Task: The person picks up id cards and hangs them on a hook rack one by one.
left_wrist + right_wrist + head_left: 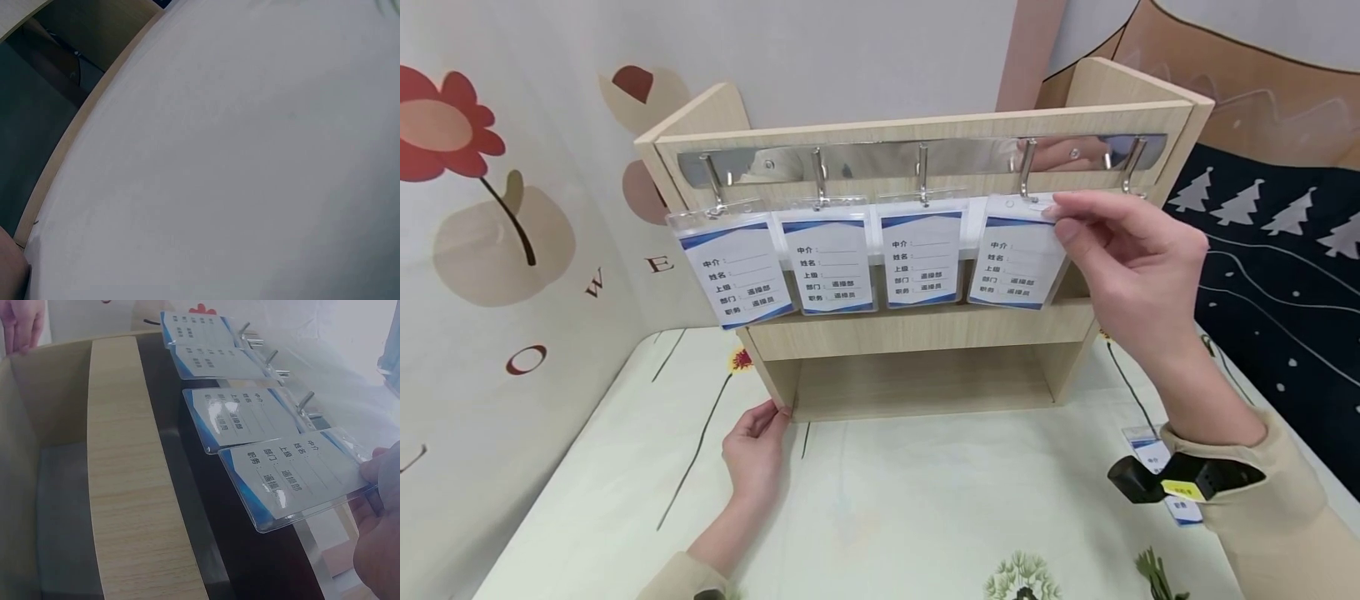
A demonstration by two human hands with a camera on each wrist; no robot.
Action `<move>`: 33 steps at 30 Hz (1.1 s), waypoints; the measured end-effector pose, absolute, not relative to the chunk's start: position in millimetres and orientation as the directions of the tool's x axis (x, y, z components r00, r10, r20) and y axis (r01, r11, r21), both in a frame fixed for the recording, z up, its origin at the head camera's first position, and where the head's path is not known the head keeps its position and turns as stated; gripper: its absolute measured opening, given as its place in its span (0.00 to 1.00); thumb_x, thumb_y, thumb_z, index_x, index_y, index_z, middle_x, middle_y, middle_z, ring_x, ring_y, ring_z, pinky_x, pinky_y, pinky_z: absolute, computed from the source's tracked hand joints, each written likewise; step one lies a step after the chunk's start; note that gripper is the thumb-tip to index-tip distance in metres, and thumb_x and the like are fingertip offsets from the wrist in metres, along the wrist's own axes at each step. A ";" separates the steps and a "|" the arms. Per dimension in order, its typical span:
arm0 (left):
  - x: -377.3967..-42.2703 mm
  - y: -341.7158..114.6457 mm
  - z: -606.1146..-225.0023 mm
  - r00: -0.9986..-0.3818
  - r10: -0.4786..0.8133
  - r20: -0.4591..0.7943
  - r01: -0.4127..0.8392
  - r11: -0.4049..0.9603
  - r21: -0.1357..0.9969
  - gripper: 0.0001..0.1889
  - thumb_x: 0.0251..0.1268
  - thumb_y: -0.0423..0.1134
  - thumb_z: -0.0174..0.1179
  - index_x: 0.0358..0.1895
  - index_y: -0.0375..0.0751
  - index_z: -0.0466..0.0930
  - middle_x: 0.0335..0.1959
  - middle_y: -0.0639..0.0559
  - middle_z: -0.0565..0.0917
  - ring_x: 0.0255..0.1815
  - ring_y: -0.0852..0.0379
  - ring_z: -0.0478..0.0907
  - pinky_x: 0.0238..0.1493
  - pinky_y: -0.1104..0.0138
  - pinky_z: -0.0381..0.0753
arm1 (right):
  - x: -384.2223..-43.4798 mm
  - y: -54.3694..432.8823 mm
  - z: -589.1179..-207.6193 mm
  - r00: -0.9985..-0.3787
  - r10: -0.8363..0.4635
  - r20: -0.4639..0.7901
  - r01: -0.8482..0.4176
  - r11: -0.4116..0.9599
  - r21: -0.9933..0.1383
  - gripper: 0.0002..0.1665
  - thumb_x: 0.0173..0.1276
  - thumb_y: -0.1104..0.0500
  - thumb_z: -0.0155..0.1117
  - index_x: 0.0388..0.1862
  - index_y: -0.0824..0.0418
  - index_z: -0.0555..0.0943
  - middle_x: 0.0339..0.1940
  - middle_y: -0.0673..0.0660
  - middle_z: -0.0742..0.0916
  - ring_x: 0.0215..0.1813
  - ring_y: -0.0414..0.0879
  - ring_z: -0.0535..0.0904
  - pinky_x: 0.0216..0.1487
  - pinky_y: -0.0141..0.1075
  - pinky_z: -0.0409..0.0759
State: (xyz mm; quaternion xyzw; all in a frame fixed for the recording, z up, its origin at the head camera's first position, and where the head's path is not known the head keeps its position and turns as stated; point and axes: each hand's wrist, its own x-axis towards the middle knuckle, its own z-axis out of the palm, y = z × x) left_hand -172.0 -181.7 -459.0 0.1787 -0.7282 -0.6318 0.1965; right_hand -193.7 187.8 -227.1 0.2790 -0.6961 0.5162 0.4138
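Observation:
My right hand [1138, 267] pinches the top right corner of a clear-sleeved name badge [1017, 265] between thumb and fingers. This badge tilts slightly at the second hook from the right; whether the hook is through its slot, I cannot tell. Several matching badges [827, 265] hang on the hooks to its left. The hooks [922, 175] sit on a metal strip across the top of a pale wooden rack [917, 333]. Down at the rack's front left corner, my left hand [756, 454] holds the side panel. Only a bit of that hand [11, 269] enters the left wrist view.
Another badge [1150, 454] lies on the table, partly hidden behind my right wrist. The rightmost hook [1133, 162] bears no badge. Under the rack spreads a pale flowered tablecloth [910, 492]. Patterned curtains [880, 58] stand behind and at the sides.

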 end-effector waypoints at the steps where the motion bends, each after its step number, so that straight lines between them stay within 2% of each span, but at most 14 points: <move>1: -172.2 -181.7 -459.3 -0.859 -0.509 0.061 -0.011 0.137 0.991 0.15 0.71 0.32 0.64 0.56 0.26 0.82 0.54 0.32 0.85 0.38 0.78 0.82 0.41 0.81 0.81 | -193.9 187.8 -226.7 -0.503 0.039 0.863 -0.814 0.314 -0.488 0.14 0.67 0.79 0.64 0.49 0.73 0.86 0.43 0.55 0.91 0.43 0.45 0.84 0.47 0.27 0.81; 9: -172.6 -180.8 -460.0 -0.855 -0.515 0.058 -0.015 0.136 0.991 0.14 0.71 0.31 0.64 0.55 0.26 0.82 0.53 0.31 0.85 0.37 0.78 0.82 0.41 0.81 0.81 | -195.9 187.3 -224.8 -0.508 0.045 0.860 -0.802 0.339 -0.492 0.11 0.67 0.77 0.66 0.47 0.74 0.87 0.43 0.54 0.91 0.43 0.43 0.85 0.48 0.27 0.82; 17: -173.2 -180.2 -460.6 -0.852 -0.519 0.067 -0.009 0.142 0.990 0.14 0.70 0.31 0.64 0.54 0.26 0.83 0.53 0.32 0.85 0.37 0.79 0.81 0.41 0.81 0.81 | -196.8 185.3 -222.5 -0.511 0.064 0.857 -0.780 0.384 -0.494 0.14 0.66 0.78 0.66 0.48 0.70 0.88 0.44 0.60 0.91 0.41 0.41 0.85 0.41 0.25 0.81; 24: -173.5 -180.1 -460.6 -0.852 -0.518 0.070 -0.003 0.139 0.990 0.14 0.70 0.31 0.65 0.54 0.26 0.83 0.53 0.32 0.85 0.37 0.78 0.82 0.41 0.81 0.81 | -192.4 184.2 -216.9 -0.522 0.032 0.853 -0.773 0.404 -0.488 0.14 0.67 0.78 0.65 0.48 0.72 0.88 0.42 0.56 0.91 0.43 0.41 0.86 0.45 0.25 0.83; 28: -173.5 -180.5 -460.3 -0.854 -0.515 0.070 -0.005 0.143 0.990 0.14 0.70 0.31 0.65 0.54 0.26 0.83 0.53 0.32 0.85 0.37 0.79 0.82 0.41 0.81 0.81 | -188.8 184.0 -213.1 -0.588 0.020 0.809 -0.717 0.451 -0.532 0.14 0.70 0.75 0.65 0.52 0.68 0.88 0.46 0.57 0.91 0.42 0.39 0.85 0.45 0.23 0.82; 33: -173.1 -180.9 -459.9 -0.853 -0.518 0.065 -0.015 0.150 0.989 0.14 0.71 0.32 0.65 0.55 0.27 0.83 0.53 0.32 0.85 0.37 0.79 0.81 0.41 0.82 0.80 | -188.5 181.1 -211.5 -0.694 0.049 0.718 -0.616 0.477 -0.627 0.15 0.72 0.70 0.65 0.55 0.64 0.88 0.49 0.57 0.90 0.40 0.40 0.83 0.41 0.23 0.79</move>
